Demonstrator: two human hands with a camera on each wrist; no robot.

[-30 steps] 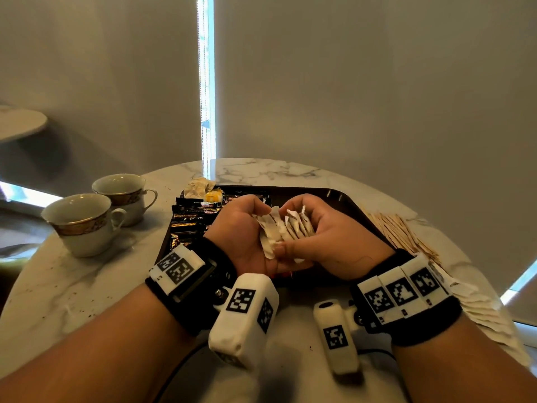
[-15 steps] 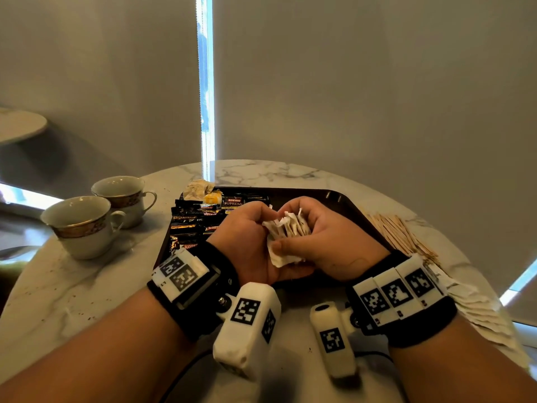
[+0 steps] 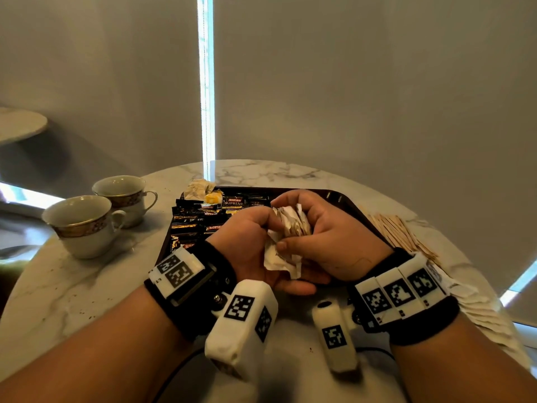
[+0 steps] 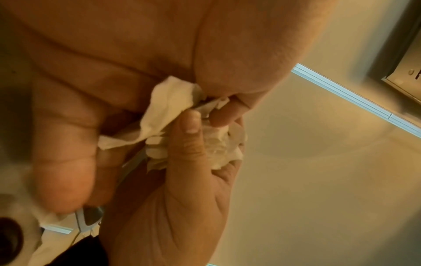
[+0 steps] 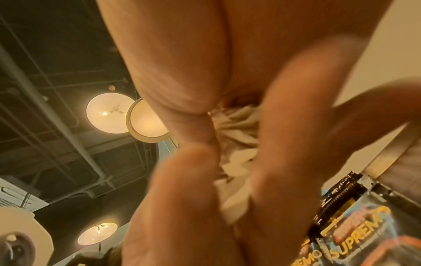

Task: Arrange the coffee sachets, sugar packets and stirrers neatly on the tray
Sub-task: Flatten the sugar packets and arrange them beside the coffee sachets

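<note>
On the black coffee sachets [image 3: 203, 221] in the tray before me I can read "KOPIKO" and, below it, "SUPREMO" on one near the far edge; a second one closer to me shows "KOPI" before my wrist covers the rest. From my right wrist camera, the same sachets [image 5: 355, 239] show "SUPREMO" in big yellow letters. The white packets have some small dark print, but it is too small for me to read.

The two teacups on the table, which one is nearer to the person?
The front teacup, the one lower and further left in the head view. The other teacup stands behind it, closer to the tray.
</note>
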